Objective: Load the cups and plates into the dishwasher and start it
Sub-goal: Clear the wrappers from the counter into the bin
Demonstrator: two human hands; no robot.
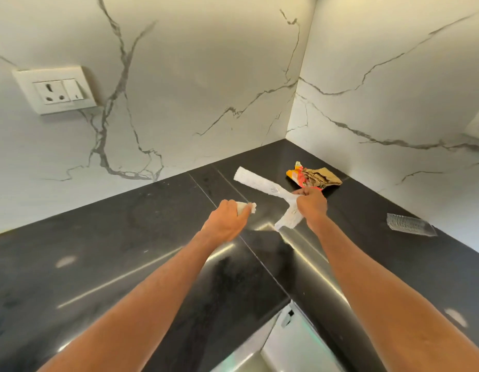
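Side prep, we judge | our left hand pinches small white torn piece | right hand grips long white crinkled strip | next: load dishwasher

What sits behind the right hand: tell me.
A crumpled brown-and-orange packet lies on the counter behind the right hand, near the wall corner. The hand hides its near edge, and its contents cannot be seen.

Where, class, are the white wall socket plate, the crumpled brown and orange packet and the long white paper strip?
White wall socket plate (pixel 56 89): head view, its middle.
Crumpled brown and orange packet (pixel 320 178): head view, its brown part.
Long white paper strip (pixel 259 182): head view, its flat upper stretch.
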